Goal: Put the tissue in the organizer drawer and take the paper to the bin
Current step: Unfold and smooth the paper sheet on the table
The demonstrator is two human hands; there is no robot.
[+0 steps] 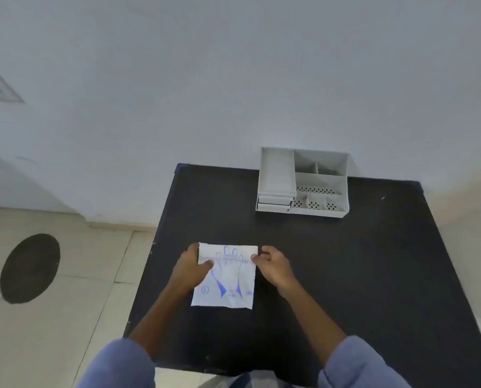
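Observation:
A white paper printed with blue hand outlines and lettering lies flat on the black table. My left hand grips its upper left edge, thumb on top. My right hand pinches its upper right edge. A white desk organizer with several open compartments and stacked drawers at its left front stands at the table's far side, against the wall. No separate tissue shows, and whether one lies folded in the paper I cannot tell.
A dark round object sits on the tiled floor left of the table. The white wall rises right behind the organizer. Blue sleeves cover my upper arms at the bottom of the view.

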